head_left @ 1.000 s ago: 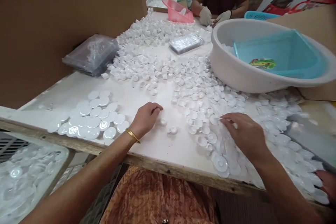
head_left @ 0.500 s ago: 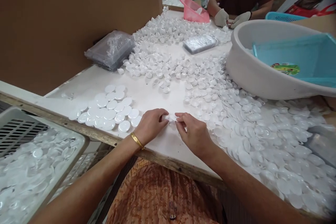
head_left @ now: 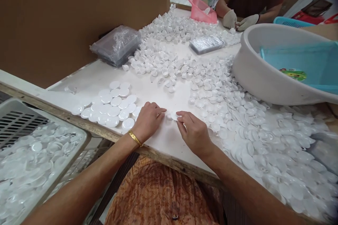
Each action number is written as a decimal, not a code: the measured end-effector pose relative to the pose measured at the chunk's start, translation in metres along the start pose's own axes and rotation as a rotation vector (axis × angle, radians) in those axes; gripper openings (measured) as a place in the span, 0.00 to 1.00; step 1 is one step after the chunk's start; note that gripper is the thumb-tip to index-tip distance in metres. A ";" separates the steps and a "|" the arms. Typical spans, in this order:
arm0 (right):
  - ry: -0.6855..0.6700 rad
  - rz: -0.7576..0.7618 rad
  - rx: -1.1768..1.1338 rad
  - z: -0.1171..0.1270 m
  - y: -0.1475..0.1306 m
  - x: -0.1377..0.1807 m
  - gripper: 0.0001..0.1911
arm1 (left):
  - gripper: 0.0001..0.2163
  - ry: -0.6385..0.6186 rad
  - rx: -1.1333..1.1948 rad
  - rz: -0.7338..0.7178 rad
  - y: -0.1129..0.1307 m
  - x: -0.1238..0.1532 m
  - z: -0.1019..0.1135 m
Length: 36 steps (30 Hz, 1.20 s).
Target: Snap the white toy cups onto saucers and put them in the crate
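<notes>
My left hand point(head_left: 148, 120) and my right hand point(head_left: 194, 132) meet over the white table point(head_left: 155, 91) near its front edge. Between their fingertips sits a small white plastic cap piece point(head_left: 172, 115); both hands pinch it, fingers curled. A gold bangle circles my left wrist. Just left of my left hand lies a neat patch of flat white round lids point(head_left: 112, 104). To the right spreads a wide heap of loose white lids point(head_left: 253, 130).
A grey crate point(head_left: 31, 161) of finished lids stands at lower left. A big white basin point(head_left: 258, 74) holding a blue tray sits at right. Small white cups point(head_left: 163, 59), a plastic bag point(head_left: 117, 44) and a pink scoop point(head_left: 202, 8) lie further back. Another person's gloved hands point(head_left: 237, 21) work at the far end.
My right hand left the loose heap on the right and came to the middle, meeting my left hand on a small white piece. The view shifted slightly.
</notes>
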State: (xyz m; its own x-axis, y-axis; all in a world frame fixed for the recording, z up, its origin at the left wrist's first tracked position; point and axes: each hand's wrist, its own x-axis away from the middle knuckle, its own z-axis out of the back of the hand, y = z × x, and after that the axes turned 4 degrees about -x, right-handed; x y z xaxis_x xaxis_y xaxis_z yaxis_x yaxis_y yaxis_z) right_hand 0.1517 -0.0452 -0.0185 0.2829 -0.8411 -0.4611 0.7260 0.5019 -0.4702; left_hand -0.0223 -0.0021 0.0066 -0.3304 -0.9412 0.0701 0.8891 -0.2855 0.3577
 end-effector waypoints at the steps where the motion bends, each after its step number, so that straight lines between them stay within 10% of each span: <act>1: -0.017 0.023 0.025 -0.002 -0.001 -0.002 0.08 | 0.15 -0.003 0.050 0.012 0.002 0.000 0.002; 17: -0.163 0.244 0.261 -0.013 0.002 -0.001 0.13 | 0.09 -0.192 0.223 0.129 0.005 -0.022 0.005; 24: -0.161 0.258 0.309 -0.012 0.001 -0.003 0.12 | 0.15 0.138 -0.180 -0.005 0.019 -0.053 -0.014; 36: -0.049 0.203 0.242 -0.012 0.003 0.006 0.11 | 0.10 0.118 -0.369 -0.176 0.019 -0.061 -0.033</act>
State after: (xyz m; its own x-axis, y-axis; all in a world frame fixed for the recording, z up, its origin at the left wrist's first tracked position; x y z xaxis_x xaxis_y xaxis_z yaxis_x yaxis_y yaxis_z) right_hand 0.1479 -0.0459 -0.0320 0.4627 -0.7406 -0.4873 0.7782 0.6026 -0.1769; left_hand 0.0253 0.0442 -0.0216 -0.4682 -0.8803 -0.0766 0.8831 -0.4692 -0.0042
